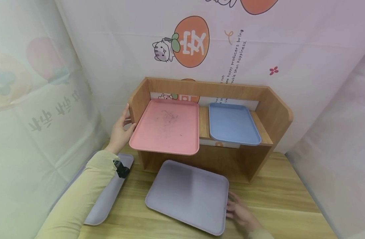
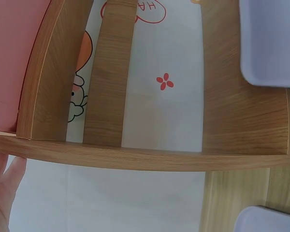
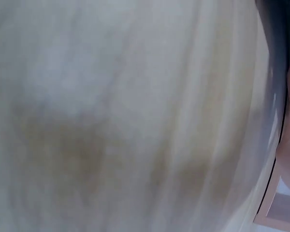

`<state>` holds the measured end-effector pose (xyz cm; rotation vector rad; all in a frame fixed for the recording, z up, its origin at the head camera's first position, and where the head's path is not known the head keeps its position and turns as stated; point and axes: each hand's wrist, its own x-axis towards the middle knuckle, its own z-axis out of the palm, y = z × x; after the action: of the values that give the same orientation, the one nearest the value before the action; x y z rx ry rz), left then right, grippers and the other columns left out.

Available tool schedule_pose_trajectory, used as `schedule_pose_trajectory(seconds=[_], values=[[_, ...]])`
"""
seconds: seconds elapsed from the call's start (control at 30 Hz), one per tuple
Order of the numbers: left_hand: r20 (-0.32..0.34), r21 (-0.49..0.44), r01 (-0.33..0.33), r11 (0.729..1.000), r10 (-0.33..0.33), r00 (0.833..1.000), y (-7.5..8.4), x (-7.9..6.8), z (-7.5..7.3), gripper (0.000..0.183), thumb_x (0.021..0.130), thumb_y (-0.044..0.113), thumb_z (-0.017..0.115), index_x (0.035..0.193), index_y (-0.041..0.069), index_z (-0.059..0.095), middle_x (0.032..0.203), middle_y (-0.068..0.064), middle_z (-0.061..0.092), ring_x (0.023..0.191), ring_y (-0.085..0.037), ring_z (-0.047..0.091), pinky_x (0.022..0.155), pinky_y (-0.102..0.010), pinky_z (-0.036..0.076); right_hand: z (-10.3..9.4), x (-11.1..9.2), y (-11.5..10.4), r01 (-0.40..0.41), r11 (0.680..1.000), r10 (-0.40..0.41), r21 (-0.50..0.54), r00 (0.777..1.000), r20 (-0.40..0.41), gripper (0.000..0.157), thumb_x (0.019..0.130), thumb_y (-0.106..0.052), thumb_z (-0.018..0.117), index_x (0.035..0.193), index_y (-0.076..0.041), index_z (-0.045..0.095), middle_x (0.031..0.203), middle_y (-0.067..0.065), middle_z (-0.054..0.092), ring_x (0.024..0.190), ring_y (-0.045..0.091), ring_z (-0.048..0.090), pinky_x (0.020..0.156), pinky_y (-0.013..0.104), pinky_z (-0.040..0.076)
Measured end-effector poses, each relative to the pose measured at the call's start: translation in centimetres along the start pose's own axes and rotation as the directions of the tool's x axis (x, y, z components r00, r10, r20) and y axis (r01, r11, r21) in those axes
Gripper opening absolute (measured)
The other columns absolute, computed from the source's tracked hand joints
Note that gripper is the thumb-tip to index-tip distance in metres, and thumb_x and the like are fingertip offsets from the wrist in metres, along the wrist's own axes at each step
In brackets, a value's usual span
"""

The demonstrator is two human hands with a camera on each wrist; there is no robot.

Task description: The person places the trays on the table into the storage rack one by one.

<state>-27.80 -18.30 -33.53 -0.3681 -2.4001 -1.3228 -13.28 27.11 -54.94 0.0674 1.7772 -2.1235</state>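
Observation:
My left hand point(image 1: 120, 131) touches the left side panel of a wooden two-tier shelf point(image 1: 170, 87). Its fingers point(image 2: 13, 176) lie against the panel's edge in the left wrist view. Just right of this hand, a large pink tray point(image 1: 170, 127) sits on the upper board, its front jutting out. A smaller blue tray point(image 1: 233, 122) is on the same board at the right. In front of the shelf is a light purple tray point(image 1: 191, 197), gripped at its right edge by my right hand point(image 1: 240, 212); the fingertips are partly hidden. The right wrist view is mostly blurred.
Another purple tray point(image 1: 106, 199) lies at the left of the wood-grain table point(image 1: 289, 186), partly under the left sleeve. Printed white cloth point(image 1: 110, 43) hangs behind the shelf and along both sides. The shelf's lower compartment point(image 1: 222, 162) faces forward behind the front tray.

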Motion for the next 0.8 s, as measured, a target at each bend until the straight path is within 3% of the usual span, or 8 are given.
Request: schedule_pose_trajectory(seconds=[0.13, 0.4, 0.8], values=[[0.001, -0.005, -0.009, 1.000, 0.009, 1.000, 0.2, -0.1, -0.1, 0.079, 0.094, 0.005, 0.055, 0.152, 0.033, 0.010, 0.137, -0.023, 0.044, 0.121, -0.041, 0.049, 0.090, -0.053, 0.050, -0.3, 0.0, 0.1, 0.003, 1.000, -0.004, -0.017, 0.998, -0.056, 0.087, 0.084, 0.011, 0.048, 0.145, 0.006, -0.013, 0.108, -0.002, 0.062, 0.084, 0.009, 0.065, 0.078, 0.034, 0.058], [0.005, 0.007, -0.011, 1.000, 0.011, 1.000, 0.4, -0.1, -0.1, 0.079, 0.094, 0.006, 0.054, 0.153, 0.033, 0.009, 0.137, -0.023, 0.043, 0.121, -0.041, 0.049, 0.089, -0.053, 0.051, -0.7, 0.3, 0.4, 0.009, 1.000, -0.010, -0.007, 0.997, -0.081, 0.088, 0.085, 0.012, 0.045, 0.146, 0.001, -0.017, 0.097, -0.003, 0.062, 0.081, 0.008, 0.063, 0.077, 0.032, 0.057], [0.005, 0.003, -0.025, 1.000, 0.025, 1.000, 0.1, -0.2, -0.1, 0.078, 0.094, 0.007, 0.055, 0.153, 0.033, 0.009, 0.136, -0.023, 0.044, 0.121, -0.041, 0.049, 0.089, -0.054, 0.051, 0.7, 0.9, 0.5, 0.030, 0.996, -0.013, 0.090, 0.982, -0.187, 0.091, 0.084, 0.016, 0.043, 0.148, -0.006, -0.018, 0.097, 0.008, 0.059, 0.083, 0.010, 0.063, 0.079, 0.032, 0.057]])
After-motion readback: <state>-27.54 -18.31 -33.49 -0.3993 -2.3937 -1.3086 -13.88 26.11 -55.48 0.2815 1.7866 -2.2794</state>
